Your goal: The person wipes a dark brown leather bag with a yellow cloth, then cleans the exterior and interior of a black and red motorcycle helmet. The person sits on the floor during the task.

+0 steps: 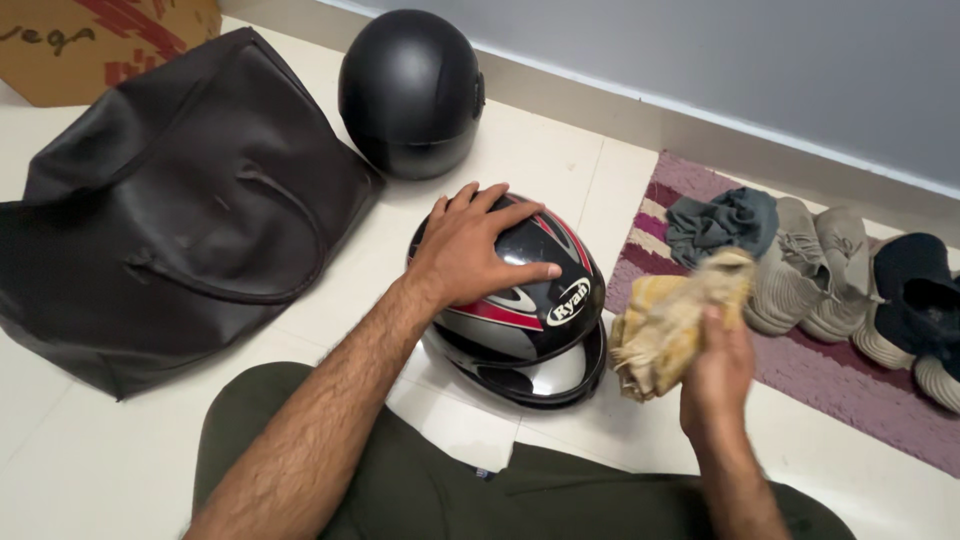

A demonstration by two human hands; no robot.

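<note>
left hand (470, 245) fingers spread flat on glossy helmet (520, 310), frame centre, on floor (80, 460) | right hand (715, 375) fingers clenched round yellow rag (670, 320), lower right | risk: rounded shell may roll or skid on smooth tile under a light palm; loose rag end may snag | matte helmet (410, 90) above, bag (170, 210) left, shoes (810, 270) right on mat (860, 400)

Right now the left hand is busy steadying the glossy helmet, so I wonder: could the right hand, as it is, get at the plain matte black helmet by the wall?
Probably not easily. The right hand is full with a yellow cloth, and the glossy helmet under the left hand lies between it and the matte helmet.
</note>
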